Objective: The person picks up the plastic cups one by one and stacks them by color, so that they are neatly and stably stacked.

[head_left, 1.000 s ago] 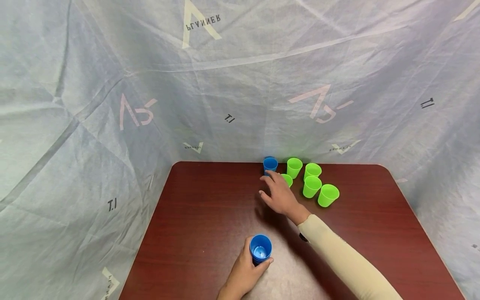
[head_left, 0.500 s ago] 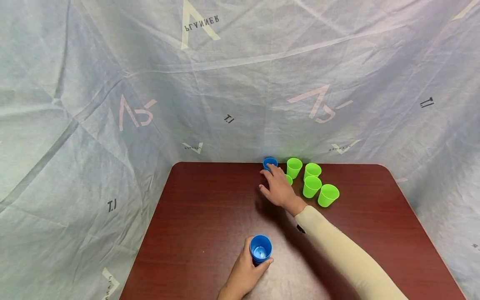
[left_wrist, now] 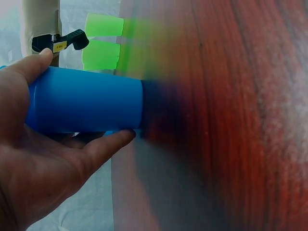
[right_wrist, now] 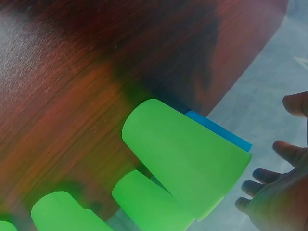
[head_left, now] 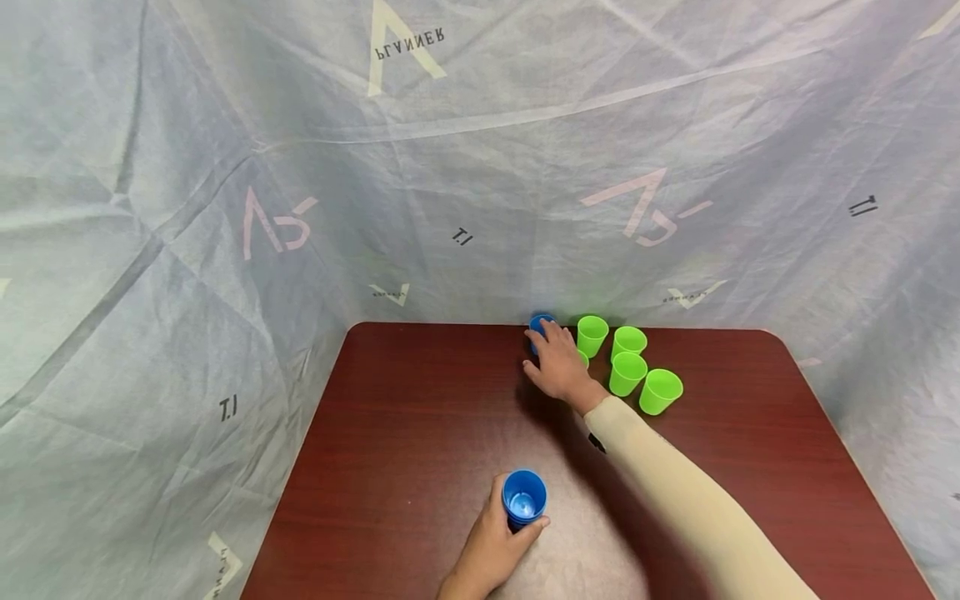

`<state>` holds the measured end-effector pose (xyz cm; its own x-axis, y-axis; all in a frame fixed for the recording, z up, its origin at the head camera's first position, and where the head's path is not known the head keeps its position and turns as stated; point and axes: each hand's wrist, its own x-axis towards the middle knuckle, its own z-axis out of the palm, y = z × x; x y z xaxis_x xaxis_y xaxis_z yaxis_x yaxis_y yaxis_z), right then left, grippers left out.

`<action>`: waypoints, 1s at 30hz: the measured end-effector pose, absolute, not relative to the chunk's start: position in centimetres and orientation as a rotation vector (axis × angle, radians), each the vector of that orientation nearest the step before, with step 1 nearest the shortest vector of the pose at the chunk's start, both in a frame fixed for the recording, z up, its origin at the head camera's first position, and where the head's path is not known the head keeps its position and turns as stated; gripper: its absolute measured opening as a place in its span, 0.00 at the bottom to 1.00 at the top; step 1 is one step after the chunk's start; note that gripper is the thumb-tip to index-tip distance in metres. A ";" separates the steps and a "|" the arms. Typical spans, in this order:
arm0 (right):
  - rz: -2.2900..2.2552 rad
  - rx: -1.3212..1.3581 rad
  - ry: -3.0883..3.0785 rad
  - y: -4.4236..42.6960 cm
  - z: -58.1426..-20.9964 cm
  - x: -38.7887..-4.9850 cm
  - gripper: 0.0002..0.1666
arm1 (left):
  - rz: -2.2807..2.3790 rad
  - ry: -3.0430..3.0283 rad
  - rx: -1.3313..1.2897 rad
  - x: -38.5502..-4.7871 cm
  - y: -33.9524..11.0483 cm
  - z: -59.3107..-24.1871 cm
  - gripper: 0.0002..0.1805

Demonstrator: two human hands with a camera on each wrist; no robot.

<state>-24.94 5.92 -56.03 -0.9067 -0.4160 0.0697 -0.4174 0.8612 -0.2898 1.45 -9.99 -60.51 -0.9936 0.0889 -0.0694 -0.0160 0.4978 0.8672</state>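
Note:
Near the front of the table my left hand [head_left: 489, 543] grips a stack of nested blue cups [head_left: 524, 493], mouth up, fingers on one side and thumb on the other. In the left wrist view the blue cup wall [left_wrist: 89, 102] lies between thumb and fingers. My right hand [head_left: 558, 365] reaches over the table toward a single blue cup [head_left: 535, 327] by the back edge, its fingers spread and partly covering it. A green cup [head_left: 583, 359] is mostly hidden behind that hand. In the right wrist view the fingers hold nothing; a green cup [right_wrist: 185, 156] largely blocks the blue one [right_wrist: 219, 130].
Several upright green cups [head_left: 627, 373] stand to the right of my right hand, close together near the back edge. The brown wooden table [head_left: 397, 417] ends at a grey cloth wall [head_left: 480, 183] behind and at the sides.
My right hand has moved a little farther back and now covers more of the far blue cup. The left hand and its blue cups stay in place.

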 end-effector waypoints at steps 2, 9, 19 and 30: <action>0.425 0.688 -3.037 5.8 -56.2 -25.1 0.41 | 1.518 2.630 0.056 1.5 -10.0 -60.5 0.41; 0.360 0.687 -3.086 5.7 -56.4 -26.0 0.45 | 1.514 2.609 0.048 1.3 -10.1 -60.6 0.41; 0.335 0.624 -3.205 6.0 -56.8 -27.6 0.45 | 1.510 2.574 0.038 1.4 -10.2 -60.7 0.42; 0.407 0.639 -3.152 5.6 -57.4 -27.9 0.39 | 1.491 2.577 0.043 1.5 -10.3 -60.7 0.42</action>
<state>-27.87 5.61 -57.43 -0.9176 -0.3948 -0.0476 -0.3697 0.8910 -0.2634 1.45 -10.28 -60.70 -0.9861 0.1067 -0.1272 -0.0571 0.5014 0.8633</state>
